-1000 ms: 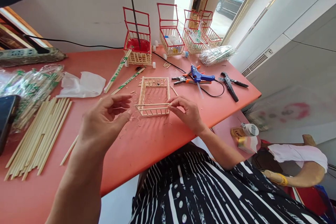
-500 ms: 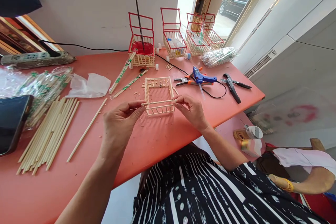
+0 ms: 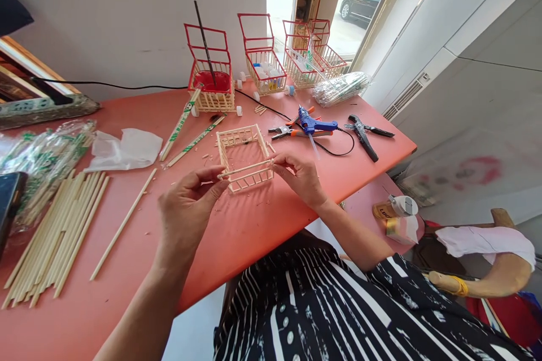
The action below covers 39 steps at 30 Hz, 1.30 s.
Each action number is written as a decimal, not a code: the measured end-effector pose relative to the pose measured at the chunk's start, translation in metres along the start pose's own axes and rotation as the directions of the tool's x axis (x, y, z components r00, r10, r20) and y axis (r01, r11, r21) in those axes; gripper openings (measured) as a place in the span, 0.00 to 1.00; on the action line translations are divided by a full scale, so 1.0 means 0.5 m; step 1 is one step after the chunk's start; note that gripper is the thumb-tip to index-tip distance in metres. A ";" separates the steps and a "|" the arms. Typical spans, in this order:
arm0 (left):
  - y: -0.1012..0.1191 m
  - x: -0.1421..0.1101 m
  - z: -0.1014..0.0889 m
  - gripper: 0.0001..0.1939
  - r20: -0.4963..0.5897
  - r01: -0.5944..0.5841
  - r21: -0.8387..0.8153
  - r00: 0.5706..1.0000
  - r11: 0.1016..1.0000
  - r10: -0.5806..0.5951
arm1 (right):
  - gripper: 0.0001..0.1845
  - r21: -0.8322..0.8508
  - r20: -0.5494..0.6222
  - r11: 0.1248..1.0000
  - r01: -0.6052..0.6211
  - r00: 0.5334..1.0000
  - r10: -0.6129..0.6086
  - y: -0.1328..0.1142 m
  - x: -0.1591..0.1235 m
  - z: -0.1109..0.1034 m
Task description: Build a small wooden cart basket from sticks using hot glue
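A small open basket frame (image 3: 244, 157) made of pale wooden sticks sits on the red table (image 3: 262, 225). A thin stick (image 3: 248, 169) lies across its near rim. My left hand (image 3: 186, 208) pinches the stick's left end between thumb and fingers. My right hand (image 3: 298, 176) pinches its right end at the frame's near right corner. Both hands hover just above the tabletop, on either side of the frame.
A bundle of long wooden sticks (image 3: 55, 231) lies at left, one loose stick (image 3: 122, 224) beside it, wrapped chopsticks (image 3: 42, 152) behind. A blue glue gun (image 3: 315, 124), pliers (image 3: 366, 134) and several red-handled baskets (image 3: 209, 79) stand further back. A person's arm (image 3: 478, 276) shows at lower right.
My left hand closed in from open fingers and took hold of the stick's left end. The stick now rests along the frame's near rim. The view shifted slightly.
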<state>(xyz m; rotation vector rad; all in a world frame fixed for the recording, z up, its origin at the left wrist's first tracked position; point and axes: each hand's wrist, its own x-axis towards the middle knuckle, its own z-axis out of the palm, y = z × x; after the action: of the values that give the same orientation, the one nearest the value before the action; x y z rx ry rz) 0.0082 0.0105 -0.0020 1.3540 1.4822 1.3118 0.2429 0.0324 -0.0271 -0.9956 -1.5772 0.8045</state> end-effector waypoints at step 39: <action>-0.028 0.008 0.037 0.07 0.014 -0.271 0.046 0.963 0.962 0.270 | 0.15 -0.400 0.077 0.868 0.294 0.955 -0.288 0.037 0.055 -0.012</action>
<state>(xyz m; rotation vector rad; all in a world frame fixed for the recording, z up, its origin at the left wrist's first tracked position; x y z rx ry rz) 0.0220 0.0194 -0.0191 1.6361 1.3660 1.4446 0.2499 0.0651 -0.0309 -1.0066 -1.8986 0.2731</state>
